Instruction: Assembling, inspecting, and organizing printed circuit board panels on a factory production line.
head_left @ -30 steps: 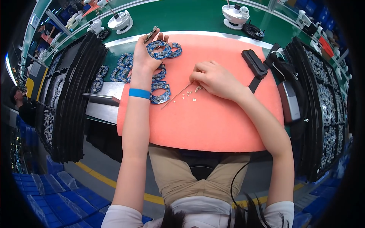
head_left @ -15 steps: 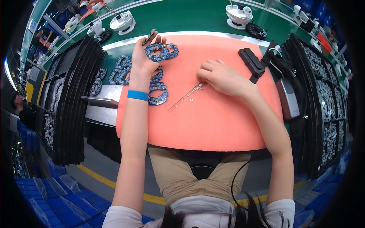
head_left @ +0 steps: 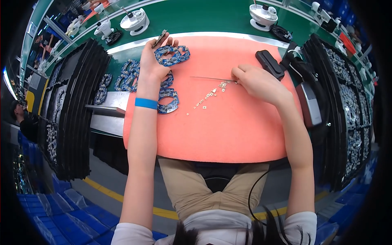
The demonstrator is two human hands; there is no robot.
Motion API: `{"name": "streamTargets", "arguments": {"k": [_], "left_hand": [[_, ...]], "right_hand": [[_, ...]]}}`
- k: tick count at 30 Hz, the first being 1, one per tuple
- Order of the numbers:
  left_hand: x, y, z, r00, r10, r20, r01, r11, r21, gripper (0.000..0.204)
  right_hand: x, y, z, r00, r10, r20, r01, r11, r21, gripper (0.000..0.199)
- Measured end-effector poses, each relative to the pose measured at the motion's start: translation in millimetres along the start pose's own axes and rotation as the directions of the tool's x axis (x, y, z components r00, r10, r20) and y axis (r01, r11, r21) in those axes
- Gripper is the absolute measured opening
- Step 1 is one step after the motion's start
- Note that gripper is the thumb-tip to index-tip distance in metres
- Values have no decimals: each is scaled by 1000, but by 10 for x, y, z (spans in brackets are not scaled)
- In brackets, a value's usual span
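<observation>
My left hand (head_left: pixel 150 67) is raised palm-up over the far left of the pink mat, its fingers curled round blue ring-shaped circuit boards (head_left: pixel 173 55). Near its fingertips another narrow board (head_left: pixel 161 39) shows edge-on. My right hand (head_left: pixel 261 83) pinches a thin straight metal tool (head_left: pixel 210 78) that points left, nearly level; its exact kind is unclear. Just below the tool, tiny pale square parts (head_left: pixel 211 94) lie in a loose diagonal line. More ring-shaped boards (head_left: pixel 168 101) rest beside my left wrist, and others (head_left: pixel 127 76) lie left of that forearm.
The pink foam mat (head_left: pixel 220 134) covers the bench before me. Stacked black trays with boards stand at the left (head_left: pixel 73 110) and right (head_left: pixel 343 110). A black case (head_left: pixel 269 64) and a grey device (head_left: pixel 309 105) sit on the right. White dispensers (head_left: pixel 134 22) stand behind.
My right hand has moved to the right. The thin tool has swung from a slant toward me to nearly level, off the line of small parts. My left hand stays almost in place.
</observation>
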State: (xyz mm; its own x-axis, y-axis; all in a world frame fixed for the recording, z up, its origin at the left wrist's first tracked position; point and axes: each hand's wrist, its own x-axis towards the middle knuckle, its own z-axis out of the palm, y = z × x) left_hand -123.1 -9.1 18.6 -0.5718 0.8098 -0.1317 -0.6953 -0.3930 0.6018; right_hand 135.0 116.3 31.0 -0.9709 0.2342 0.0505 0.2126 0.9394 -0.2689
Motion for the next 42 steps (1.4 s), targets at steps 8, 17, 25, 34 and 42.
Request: {"name": "streamTargets", "arguments": {"k": [8,17,25,34,42], "left_hand": [[-45,9,46,1000,5,13,-5,1000,-14,33],[-31,12,43,1000,-2,-8,2,1000,-9,35],[-40,-7,55,1000,11,-7,-11,999,44,35],[-38,-7,66,1000,20,-10,-20,999,33,33],[-38,-10,54,1000,13,14,-13,999,41,33]], "right_hand": [[-53,-118,-54,991,-123,-46,127,988,87,13],[-12,52,7,994,-35,-100,38,999,33,10],[-22,-67,16,994,-100,-46,103,993,62,11],[-47,-240,-80,991,-132,29,127,983,129,9],[-38,-169,-2,992,-112,-56,118,986,118,11]]}}
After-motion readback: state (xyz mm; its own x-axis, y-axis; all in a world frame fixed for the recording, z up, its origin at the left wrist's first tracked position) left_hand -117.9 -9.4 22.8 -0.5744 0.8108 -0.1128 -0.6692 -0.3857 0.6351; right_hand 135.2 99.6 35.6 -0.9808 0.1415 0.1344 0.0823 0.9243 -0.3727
